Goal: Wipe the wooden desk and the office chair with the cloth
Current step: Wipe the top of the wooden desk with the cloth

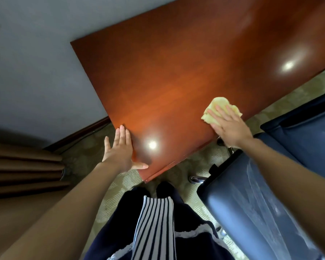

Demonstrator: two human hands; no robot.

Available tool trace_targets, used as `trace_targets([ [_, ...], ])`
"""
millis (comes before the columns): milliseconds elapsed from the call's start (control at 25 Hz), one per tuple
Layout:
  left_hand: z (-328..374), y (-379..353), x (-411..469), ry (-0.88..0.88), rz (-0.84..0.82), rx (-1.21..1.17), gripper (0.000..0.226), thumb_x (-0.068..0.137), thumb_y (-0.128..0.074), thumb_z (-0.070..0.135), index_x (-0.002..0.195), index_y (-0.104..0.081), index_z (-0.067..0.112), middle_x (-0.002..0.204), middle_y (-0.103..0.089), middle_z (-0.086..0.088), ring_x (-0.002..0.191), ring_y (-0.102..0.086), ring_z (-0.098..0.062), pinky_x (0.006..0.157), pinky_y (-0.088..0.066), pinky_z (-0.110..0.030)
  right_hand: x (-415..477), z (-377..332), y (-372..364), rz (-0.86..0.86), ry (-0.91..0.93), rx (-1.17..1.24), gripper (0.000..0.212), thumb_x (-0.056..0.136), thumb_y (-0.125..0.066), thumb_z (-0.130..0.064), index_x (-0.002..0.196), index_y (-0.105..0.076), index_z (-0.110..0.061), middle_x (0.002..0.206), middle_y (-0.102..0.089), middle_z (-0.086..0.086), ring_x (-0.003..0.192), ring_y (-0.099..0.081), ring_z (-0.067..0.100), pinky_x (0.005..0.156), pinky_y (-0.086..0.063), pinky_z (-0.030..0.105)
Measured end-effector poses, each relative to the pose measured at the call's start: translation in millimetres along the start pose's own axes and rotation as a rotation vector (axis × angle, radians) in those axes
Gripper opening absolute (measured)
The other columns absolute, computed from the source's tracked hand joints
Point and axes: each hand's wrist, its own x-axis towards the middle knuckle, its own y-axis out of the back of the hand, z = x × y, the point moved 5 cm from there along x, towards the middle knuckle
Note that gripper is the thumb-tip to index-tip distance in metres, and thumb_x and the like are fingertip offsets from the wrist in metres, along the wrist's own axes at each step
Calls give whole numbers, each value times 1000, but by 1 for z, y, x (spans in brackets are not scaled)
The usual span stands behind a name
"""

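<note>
A glossy reddish-brown wooden desk (pixel 176 72) fills the upper middle of the head view. My right hand (pixel 228 126) lies flat, fingers straight, pressing a crumpled yellow cloth (pixel 217 106) onto the desk near its right front edge. My left hand (pixel 120 150) rests open at the desk's near left corner, fingers along the side edge and thumb on the top. The blue office chair (pixel 251 203) stands to my right, below my right forearm, with whitish streaks on its backrest.
A grey-blue wall (pixel 36 62) with a dark skirting board runs behind and left of the desk. Brown curtains (pixel 23 166) hang at the left. Patterned carpet (pixel 186 171) lies underfoot. A second blue seat part (pixel 308 124) sits at the right edge.
</note>
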Motion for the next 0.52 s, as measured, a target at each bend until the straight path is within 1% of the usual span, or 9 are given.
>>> trace_targets([
  [80, -1, 2, -2, 0, -19, 0, 142, 59, -53, 84, 142, 25, -1, 151, 33, -15, 142, 23, -26, 113, 4, -55, 17, 31, 12, -58, -111, 64, 49, 100, -13, -48, 144, 8, -48, 157, 9, -15, 144, 15, 17, 119, 2, 40],
  [160, 0, 5, -3, 4, -33, 20, 145, 57, -56, 83, 142, 25, -1, 150, 33, -16, 142, 23, -27, 113, 3, -55, 30, 43, 19, -91, -239, 145, 49, 101, -14, -46, 147, 4, -45, 158, 9, -12, 145, 15, 22, 119, 2, 41],
  [280, 4, 6, -3, 17, -48, 65, 149, 54, -60, 83, 141, 26, -3, 149, 34, -18, 142, 23, -30, 114, 2, -55, 33, 25, 16, -9, -363, 239, 50, 102, -16, -45, 148, 0, -42, 159, 7, -9, 145, 14, 27, 118, 3, 45],
  [320, 5, 6, -3, 23, -53, 75, 151, 53, -60, 83, 140, 27, -3, 149, 34, -19, 142, 23, -30, 115, 2, -54, 30, 13, 13, 39, -366, 262, 49, 102, -17, -45, 148, -2, -42, 159, 5, -9, 145, 13, 26, 117, 4, 46],
  [400, 6, 4, -2, 27, -53, 106, 153, 51, -60, 84, 139, 29, -4, 148, 35, -20, 141, 24, -31, 114, 1, -54, 20, -15, 6, 114, -308, 265, 49, 101, -19, -46, 148, -6, -44, 159, 2, -10, 145, 12, 25, 117, 6, 45],
  [520, 5, 3, -2, 29, -47, 159, 155, 48, -59, 85, 137, 30, -5, 148, 35, -21, 141, 23, -33, 114, 0, -53, 4, -71, -3, 161, -106, 207, 50, 100, -24, -46, 148, -11, -44, 159, -2, -11, 145, 11, 23, 115, 10, 43],
])
